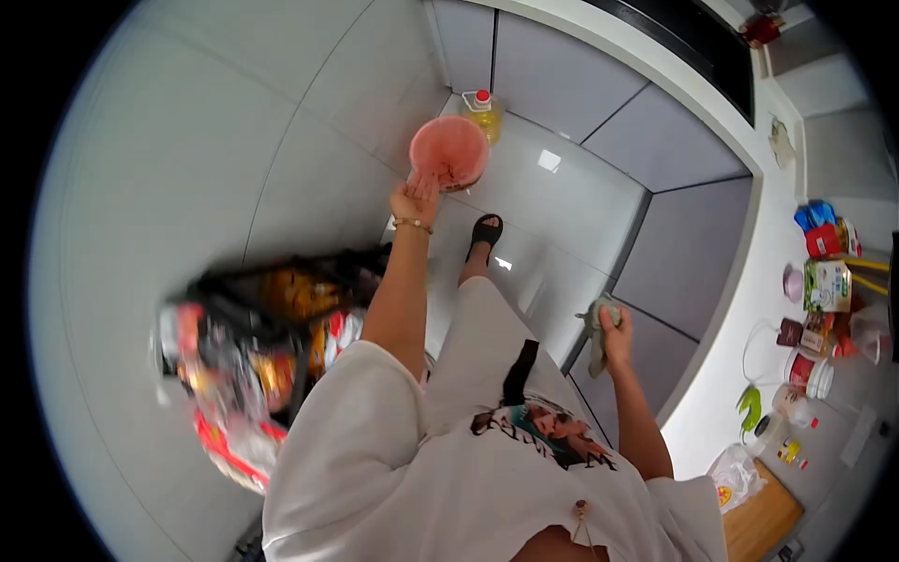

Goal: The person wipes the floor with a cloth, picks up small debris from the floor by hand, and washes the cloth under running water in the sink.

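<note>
My left hand (416, 199) is at the near rim of a round pink bucket or bin (449, 140). Its fingers reach over the rim to the inner wall, and the grip looks closed on it; the thumb is hard to make out. Small dark marks or scraps show low inside the pink container. My right hand (615, 339) is closed around a crumpled grey-green cloth (597, 339), which hangs beside the cabinet fronts. Directly behind the pink container, partly covered by it, stands a bottle of yellow oil (485, 116) with a red cap and a handle.
At left, a black rack (245, 304) holds packaged goods, blurred. Grey cabinets (698, 244) line the right under a white counter (749, 272) with jars, boxes, a green peeler-like item (749, 408) and a wooden board (763, 515). My sandalled foot (485, 234) is on the tiled floor.
</note>
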`<state>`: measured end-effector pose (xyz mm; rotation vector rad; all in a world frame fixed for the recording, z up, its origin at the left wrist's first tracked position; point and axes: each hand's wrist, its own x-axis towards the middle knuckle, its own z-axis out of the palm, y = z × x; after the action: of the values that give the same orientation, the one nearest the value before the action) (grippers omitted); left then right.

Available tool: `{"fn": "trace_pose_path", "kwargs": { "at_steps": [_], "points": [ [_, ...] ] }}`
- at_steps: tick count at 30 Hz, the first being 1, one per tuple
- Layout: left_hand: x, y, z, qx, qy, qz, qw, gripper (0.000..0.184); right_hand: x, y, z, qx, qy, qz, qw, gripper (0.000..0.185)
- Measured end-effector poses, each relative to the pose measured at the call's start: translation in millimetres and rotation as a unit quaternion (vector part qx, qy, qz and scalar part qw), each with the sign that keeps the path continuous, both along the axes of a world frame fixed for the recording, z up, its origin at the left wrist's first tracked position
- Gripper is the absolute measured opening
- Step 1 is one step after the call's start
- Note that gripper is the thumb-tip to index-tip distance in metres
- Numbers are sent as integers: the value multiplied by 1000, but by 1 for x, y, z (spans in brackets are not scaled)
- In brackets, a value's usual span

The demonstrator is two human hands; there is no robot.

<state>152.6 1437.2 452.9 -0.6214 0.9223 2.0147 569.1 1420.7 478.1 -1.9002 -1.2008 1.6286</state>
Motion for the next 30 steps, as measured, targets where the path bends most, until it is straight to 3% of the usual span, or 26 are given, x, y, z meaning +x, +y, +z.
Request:
{"fn": "trace_pose_path", "kwargs": {
  "at_steps": [4, 6, 10, 12, 15, 17, 18, 20, 22, 25, 28, 30],
  "points": [
    [-55, 39, -74, -102, -50, -95, 989, 63, -41, 44, -16, -63, -11, -19, 998, 33],
    [-86, 66, -100, -155, -67, -154, 974, 74, -98, 74, 8, -86, -11, -10, 996, 32],
    [-112, 96, -130, -202, -106, -172, 958, 84, -168, 104, -10, -96, -1, 32, 995, 31],
    [-118, 107, -139, -88, -104, -165, 977, 88, -195, 118, -22, -101, 13, 50, 993, 30],
    [-129, 117, -174, -37, -108, -171, 979, 90, -241, 141, -32, -96, 88, 21, 991, 29],
    [-134, 121, -188, 0, -108, -170, 980, 89, -271, 156, -48, -93, 89, 44, 991, 30],
    [-136, 123, -193, 21, -109, -166, 980, 88, -289, 166, -59, -98, 33, 102, 989, 31],
    [-140, 124, -201, 5, -102, -162, 981, 86, -324, 182, -76, -58, 157, 115, 979, 33],
    [-147, 125, -219, -11, -97, -156, 983, 85, -382, 208, -98, -33, 213, 215, 953, 33],
    [-145, 130, -222, 3, -2, -181, 983, 83, -415, 211, -129, -43, 230, 198, 952, 32],
    [-147, 126, -231, -5, 9, -156, 988, 78, -442, 222, -147, -157, 302, 196, 920, 34],
    [-148, 121, -236, -2, -31, -130, 991, 72, -451, 227, -172, -341, 372, 148, 851, 34]
  ]
}}
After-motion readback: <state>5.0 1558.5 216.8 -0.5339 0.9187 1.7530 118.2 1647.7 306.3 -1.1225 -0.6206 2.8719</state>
